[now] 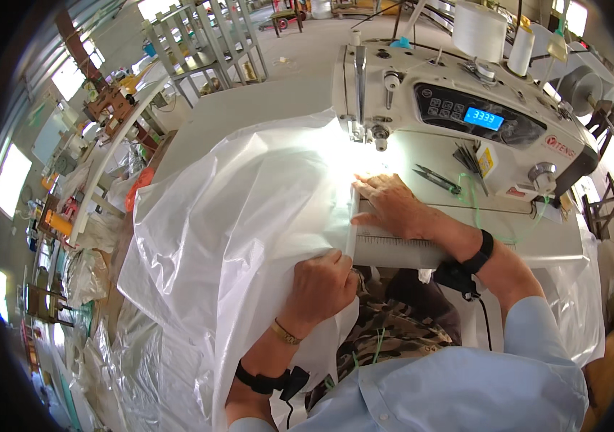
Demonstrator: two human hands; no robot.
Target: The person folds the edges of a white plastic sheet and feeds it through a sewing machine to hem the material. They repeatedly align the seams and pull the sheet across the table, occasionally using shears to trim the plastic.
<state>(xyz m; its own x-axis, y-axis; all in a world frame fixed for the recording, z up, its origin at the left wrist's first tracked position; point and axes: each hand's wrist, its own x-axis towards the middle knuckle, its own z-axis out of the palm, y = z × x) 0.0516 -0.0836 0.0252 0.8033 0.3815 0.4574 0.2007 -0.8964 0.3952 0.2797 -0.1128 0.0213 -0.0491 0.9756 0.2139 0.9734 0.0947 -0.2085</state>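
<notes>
A large, shiny white plastic sheet [199, 209] spreads over the sewing machine's table and hangs down its left and front sides. My left hand [321, 284] is closed on the sheet's right-hand edge, near the front of the table. Farther up that same edge, my right hand [397, 205] lies with fingers stretched out and thumb apart, its fingertips touching the sheet just in front of the needle area. The white sewing machine [393, 79] stands over the far end of the edge. Glare from its lamp washes out the needle and presser foot.
Thread snips [438, 180] and several thin dark tools [471, 167] lie right of the needle. A ruler strip [400, 240] runs along the table front. White thread cones [480, 32] stand above the machine. A metal rack [210, 47] is behind the table; plastic piles [91, 281] lie left.
</notes>
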